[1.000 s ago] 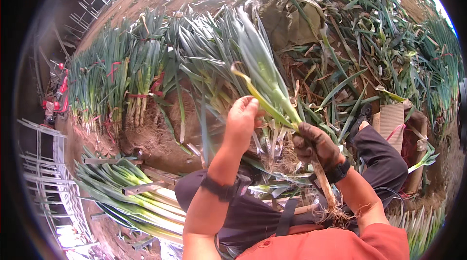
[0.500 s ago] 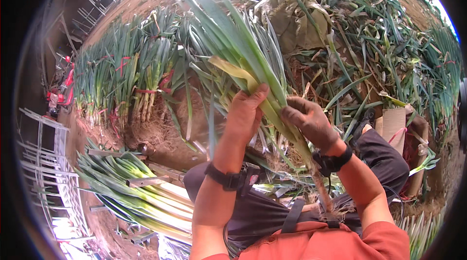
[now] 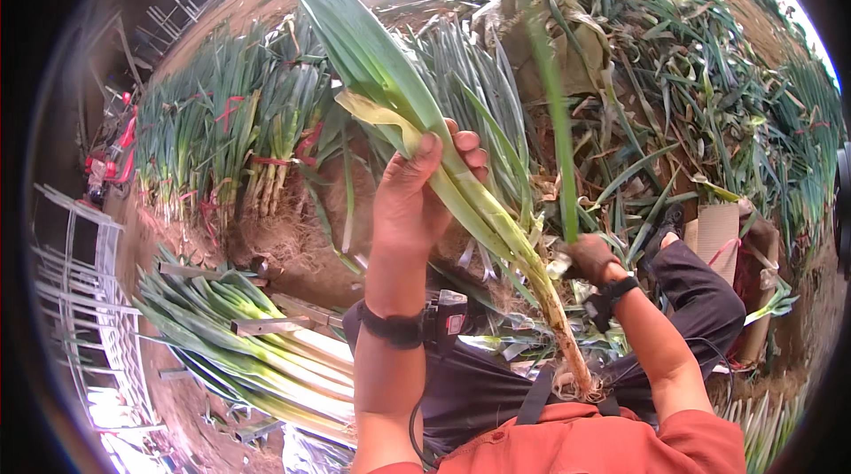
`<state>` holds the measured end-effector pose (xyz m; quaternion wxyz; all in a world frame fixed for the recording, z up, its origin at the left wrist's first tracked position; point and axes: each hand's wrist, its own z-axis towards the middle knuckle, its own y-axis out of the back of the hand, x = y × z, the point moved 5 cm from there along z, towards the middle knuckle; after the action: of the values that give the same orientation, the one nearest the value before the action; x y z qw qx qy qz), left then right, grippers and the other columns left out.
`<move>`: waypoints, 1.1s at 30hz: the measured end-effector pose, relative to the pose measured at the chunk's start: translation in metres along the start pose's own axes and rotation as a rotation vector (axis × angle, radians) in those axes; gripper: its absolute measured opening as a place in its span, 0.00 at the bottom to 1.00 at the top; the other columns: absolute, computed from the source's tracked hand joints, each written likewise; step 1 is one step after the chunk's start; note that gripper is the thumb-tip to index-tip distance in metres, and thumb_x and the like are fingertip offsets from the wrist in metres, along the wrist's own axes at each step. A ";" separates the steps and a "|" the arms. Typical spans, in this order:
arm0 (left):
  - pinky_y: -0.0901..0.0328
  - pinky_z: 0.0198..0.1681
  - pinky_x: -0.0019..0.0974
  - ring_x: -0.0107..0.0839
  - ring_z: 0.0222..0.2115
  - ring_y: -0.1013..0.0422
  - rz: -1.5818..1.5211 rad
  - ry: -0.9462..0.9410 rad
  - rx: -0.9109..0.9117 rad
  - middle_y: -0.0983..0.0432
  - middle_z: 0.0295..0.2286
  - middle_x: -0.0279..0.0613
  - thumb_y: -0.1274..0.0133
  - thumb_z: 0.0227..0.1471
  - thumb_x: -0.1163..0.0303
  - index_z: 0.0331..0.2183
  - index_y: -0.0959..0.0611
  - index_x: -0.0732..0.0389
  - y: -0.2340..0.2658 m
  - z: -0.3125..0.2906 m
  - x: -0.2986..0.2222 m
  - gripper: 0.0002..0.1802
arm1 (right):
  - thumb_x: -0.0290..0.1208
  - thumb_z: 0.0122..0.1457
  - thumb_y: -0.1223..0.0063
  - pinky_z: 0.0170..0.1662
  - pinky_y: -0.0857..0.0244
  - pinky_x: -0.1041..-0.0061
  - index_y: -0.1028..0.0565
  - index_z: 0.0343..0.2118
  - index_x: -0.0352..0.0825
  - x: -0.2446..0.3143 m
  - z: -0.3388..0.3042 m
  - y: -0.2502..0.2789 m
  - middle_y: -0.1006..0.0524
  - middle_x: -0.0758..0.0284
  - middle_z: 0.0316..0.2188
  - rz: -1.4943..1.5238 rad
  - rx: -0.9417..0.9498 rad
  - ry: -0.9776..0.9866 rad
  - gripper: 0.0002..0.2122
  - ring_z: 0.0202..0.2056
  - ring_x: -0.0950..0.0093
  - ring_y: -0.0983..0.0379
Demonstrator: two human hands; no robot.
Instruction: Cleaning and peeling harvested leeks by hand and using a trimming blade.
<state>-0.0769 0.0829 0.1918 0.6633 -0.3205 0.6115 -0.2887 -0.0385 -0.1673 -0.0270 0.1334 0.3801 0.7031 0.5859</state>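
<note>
A long leek [image 3: 510, 230] slants across in front of me, its broad green leaves toward the upper left and its roots low near my lap. My left hand [image 3: 417, 186] is wrapped round it where the leaves begin. A yellowed leaf [image 3: 372, 112] curls loose just above that hand. To the right of the stalk, my right hand [image 3: 589, 260] is closed on the base of a stripped green leaf [image 3: 560, 155], which stands upright and is blurred by motion. A small gap shows between the right hand and the stalk.
Trimmed leeks [image 3: 257, 350] lie in a metal-barred rack at my left. Bundled leeks [image 3: 275, 137] tied with red stand beyond it. A large heap of leaves [image 3: 691, 75] spreads at the far right, with a drab sack [image 3: 541, 31] and cardboard [image 3: 716, 239] nearby.
My right hand has pulled away from the stalk to the right and down, carrying a leaf off it. My left hand has shifted slightly left with the leek.
</note>
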 end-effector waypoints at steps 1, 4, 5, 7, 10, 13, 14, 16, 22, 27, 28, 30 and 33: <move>0.34 0.41 0.38 0.33 0.34 0.30 0.013 -0.011 0.025 0.27 0.32 0.39 0.43 0.46 0.62 0.38 0.26 0.60 0.004 -0.002 -0.002 0.18 | 0.36 0.44 0.44 0.35 0.34 0.67 0.26 0.34 0.33 -0.019 -0.009 -0.004 0.25 0.56 0.29 0.232 0.069 -0.310 0.15 0.33 0.61 0.27; 0.34 0.42 0.39 0.35 0.36 0.29 0.112 -0.040 -0.042 0.26 0.33 0.40 0.43 0.46 0.62 0.38 0.26 0.60 0.004 0.000 0.010 0.18 | 0.41 0.49 0.48 0.42 0.36 0.67 0.29 0.39 0.26 -0.020 -0.025 0.031 0.25 0.51 0.32 0.371 -0.147 -0.572 0.21 0.35 0.60 0.27; 0.34 0.44 0.41 0.37 0.38 0.28 0.136 -0.038 -0.064 0.25 0.34 0.42 0.43 0.46 0.63 0.38 0.25 0.61 0.007 0.000 0.012 0.18 | 0.40 0.50 0.47 0.42 0.36 0.68 0.28 0.39 0.27 0.003 -0.021 0.063 0.25 0.52 0.32 0.580 -0.267 -0.463 0.20 0.36 0.61 0.27; 0.34 0.44 0.42 0.37 0.38 0.28 0.150 -0.055 -0.108 0.25 0.35 0.42 0.43 0.46 0.65 0.38 0.25 0.62 0.014 0.001 0.017 0.17 | 0.37 0.50 0.46 0.42 0.36 0.70 0.28 0.39 0.29 0.051 -0.008 0.113 0.25 0.54 0.33 1.031 -0.376 -0.247 0.17 0.38 0.64 0.27; 0.33 0.43 0.42 0.39 0.38 0.28 0.155 -0.084 -0.174 0.25 0.34 0.44 0.44 0.47 0.70 0.38 0.25 0.64 0.017 0.003 0.021 0.15 | 0.32 0.49 0.44 0.40 0.36 0.71 0.27 0.38 0.31 0.112 -0.016 0.177 0.25 0.56 0.33 0.889 -0.630 0.023 0.14 0.37 0.66 0.27; 0.32 0.41 0.42 0.41 0.37 0.27 0.164 -0.123 -0.242 0.26 0.33 0.45 0.46 0.47 0.73 0.37 0.25 0.65 0.020 0.004 0.025 0.13 | 0.30 0.47 0.43 0.38 0.36 0.69 0.26 0.36 0.32 0.130 -0.015 0.182 0.25 0.58 0.32 0.586 -0.724 0.101 0.13 0.34 0.64 0.27; 0.31 0.40 0.43 0.42 0.36 0.27 0.158 -0.134 -0.279 0.26 0.32 0.45 0.47 0.47 0.74 0.37 0.25 0.66 0.023 0.002 0.026 0.12 | 0.29 0.47 0.43 0.37 0.36 0.69 0.26 0.36 0.32 0.132 -0.012 0.178 0.25 0.58 0.31 0.535 -0.710 0.103 0.12 0.34 0.63 0.28; 0.31 0.38 0.44 0.42 0.35 0.27 0.147 -0.137 -0.376 0.26 0.31 0.46 0.48 0.47 0.75 0.35 0.26 0.67 0.032 -0.002 0.028 0.11 | 0.30 0.45 0.43 0.34 0.36 0.66 0.27 0.32 0.32 0.138 -0.009 0.174 0.26 0.59 0.27 0.520 -0.706 0.101 0.11 0.30 0.61 0.29; 0.31 0.36 0.45 0.41 0.32 0.26 0.132 -0.137 -0.568 0.27 0.29 0.45 0.48 0.45 0.76 0.33 0.26 0.67 0.045 0.001 0.027 0.10 | 0.27 0.41 0.44 0.29 0.35 0.69 0.28 0.23 0.35 0.157 0.004 0.172 0.27 0.61 0.20 0.269 -0.658 0.170 0.06 0.25 0.64 0.28; 0.31 0.34 0.42 0.39 0.31 0.26 0.159 -0.224 -0.617 0.27 0.29 0.44 0.48 0.45 0.76 0.34 0.27 0.67 0.069 0.007 0.006 0.11 | 0.26 0.46 0.53 0.25 0.35 0.65 0.29 0.22 0.33 0.187 0.000 0.127 0.28 0.61 0.17 -0.119 -0.403 0.390 0.03 0.22 0.63 0.28; 0.31 0.33 0.41 0.38 0.30 0.26 0.149 -0.261 -0.659 0.26 0.28 0.44 0.47 0.44 0.77 0.33 0.26 0.68 0.070 0.004 -0.001 0.10 | 0.26 0.47 0.54 0.26 0.34 0.64 0.29 0.22 0.32 0.196 -0.009 0.112 0.28 0.60 0.17 -0.145 -0.267 0.465 0.04 0.22 0.63 0.27; 0.31 0.30 0.37 0.37 0.27 0.26 0.121 -0.335 -0.727 0.26 0.26 0.44 0.46 0.43 0.78 0.31 0.25 0.69 0.066 0.000 -0.017 0.09 | 0.25 0.46 0.55 0.28 0.32 0.63 0.26 0.25 0.33 0.183 -0.022 0.041 0.26 0.59 0.20 -0.101 0.117 0.454 0.05 0.26 0.61 0.26; 0.31 0.30 0.37 0.36 0.27 0.26 0.088 -0.393 -0.674 0.26 0.26 0.44 0.45 0.43 0.78 0.32 0.25 0.68 0.063 -0.005 -0.029 0.10 | 0.29 0.46 0.51 0.32 0.31 0.64 0.24 0.29 0.37 0.136 -0.034 -0.011 0.24 0.58 0.24 0.007 0.327 0.135 0.08 0.31 0.59 0.25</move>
<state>-0.0848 0.1439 0.1608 0.6369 -0.5431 0.5466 0.0239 -0.1562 -0.0980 0.0074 0.0202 0.3589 0.7951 0.4885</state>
